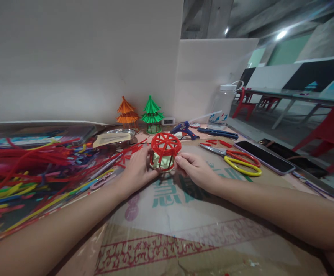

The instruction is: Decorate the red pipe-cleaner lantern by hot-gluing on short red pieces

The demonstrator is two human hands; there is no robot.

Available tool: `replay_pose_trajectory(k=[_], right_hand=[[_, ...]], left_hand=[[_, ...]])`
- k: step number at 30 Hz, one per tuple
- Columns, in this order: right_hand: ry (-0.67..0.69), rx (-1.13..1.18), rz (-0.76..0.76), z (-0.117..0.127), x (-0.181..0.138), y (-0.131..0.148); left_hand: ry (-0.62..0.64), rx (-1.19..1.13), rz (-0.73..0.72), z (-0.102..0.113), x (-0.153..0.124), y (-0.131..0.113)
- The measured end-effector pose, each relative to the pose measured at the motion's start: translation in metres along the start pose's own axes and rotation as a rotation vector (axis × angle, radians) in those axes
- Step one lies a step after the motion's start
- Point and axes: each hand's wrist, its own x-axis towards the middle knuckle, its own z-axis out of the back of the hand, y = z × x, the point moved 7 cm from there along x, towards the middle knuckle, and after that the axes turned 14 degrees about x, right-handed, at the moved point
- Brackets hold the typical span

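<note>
A small round red frame of pipe cleaners (166, 144), with a spoked wheel-like top and thin upright posts, stands between my hands. My left hand (138, 166) grips its left side, the thumb low near the base. At the right side, my right hand (194, 168) is closed in a pinch against a post. What lies right between those fingertips is too small to make out. A pale greenish base shows inside the frame. Just behind stand an orange pagoda-shaped model (126, 113) and a green one (151, 115).
Loose coloured pipe cleaners (35, 165) cover the left side. A metal dish (118, 136) and a blue glue gun (185, 129) lie behind my hands. To the right are scissors (236, 159), a phone (264, 156), blue-handled pliers (218, 133) and a clear bottle (221, 105). Cardboard (167, 245) covers the table.
</note>
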Motion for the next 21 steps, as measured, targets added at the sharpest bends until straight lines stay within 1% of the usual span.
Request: replay_pose_trajectory(k=[8, 15, 21], right_hand=[[0.016, 0.021, -0.01, 0.0, -0.001, -0.004], [0.019, 0.109, 0.004, 0.002, 0.0, -0.004], [0.018, 0.208, -0.111, -0.001, -0.002, -0.01]], left_hand=[[0.008, -0.004, -0.001, -0.002, 0.0, 0.002], [-0.008, 0.003, 0.005, 0.001, 0.001, 0.0], [-0.008, 0.009, 0.006, 0.002, 0.001, -0.001]])
